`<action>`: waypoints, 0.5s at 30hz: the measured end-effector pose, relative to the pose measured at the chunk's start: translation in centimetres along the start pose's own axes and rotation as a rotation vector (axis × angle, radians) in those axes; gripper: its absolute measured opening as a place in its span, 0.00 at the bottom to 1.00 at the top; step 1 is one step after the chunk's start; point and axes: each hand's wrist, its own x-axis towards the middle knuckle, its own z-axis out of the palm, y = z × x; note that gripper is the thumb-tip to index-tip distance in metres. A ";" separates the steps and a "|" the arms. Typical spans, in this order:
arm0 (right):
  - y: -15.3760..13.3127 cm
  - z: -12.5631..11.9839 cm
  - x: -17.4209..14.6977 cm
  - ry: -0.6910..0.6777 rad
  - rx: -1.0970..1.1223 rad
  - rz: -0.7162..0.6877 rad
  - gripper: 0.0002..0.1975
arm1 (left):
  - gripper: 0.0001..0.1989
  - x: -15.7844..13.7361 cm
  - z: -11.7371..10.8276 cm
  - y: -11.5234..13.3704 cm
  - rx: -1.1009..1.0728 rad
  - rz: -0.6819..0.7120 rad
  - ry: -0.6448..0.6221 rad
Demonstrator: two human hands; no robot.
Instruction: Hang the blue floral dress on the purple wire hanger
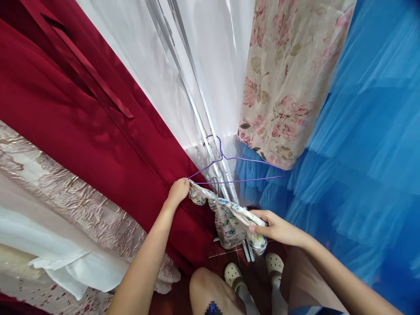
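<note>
A thin purple clothes hanger (251, 180) is tilted in front of white metal rails, its hook up by the rails. My left hand (180, 192) is closed at the hanger's left corner and on one end of a small floral garment (229, 223), white with blue and yellow print and gathered edges. My right hand (274, 227) pinches the other end of the garment, lower and to the right, between thumb and fingers. The cloth stretches between both hands and droops in the middle. The hanger's right corner is free of cloth.
Long garments hang all round: a dark red dress (108, 131) to the left, a pink floral dress (278, 96) and a blue tulle gown (361, 153) to the right. White metal rails (193, 96) run down the middle. Clogs (232, 274) stand on the tiled floor.
</note>
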 end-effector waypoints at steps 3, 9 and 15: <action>0.3 0.0 0.1 0.008 -0.013 -0.010 0.17 | 0.20 0.0 -0.6 0.7 -0.023 0.080 0.041; 1.2 -0.8 -0.1 0.089 -0.065 -0.005 0.17 | 0.19 -1.0 -1.1 3.8 -0.238 0.291 0.031; 1.0 -4.6 -0.6 0.370 -0.265 -0.021 0.17 | 0.14 -3.1 0.9 5.9 -0.726 0.183 -0.151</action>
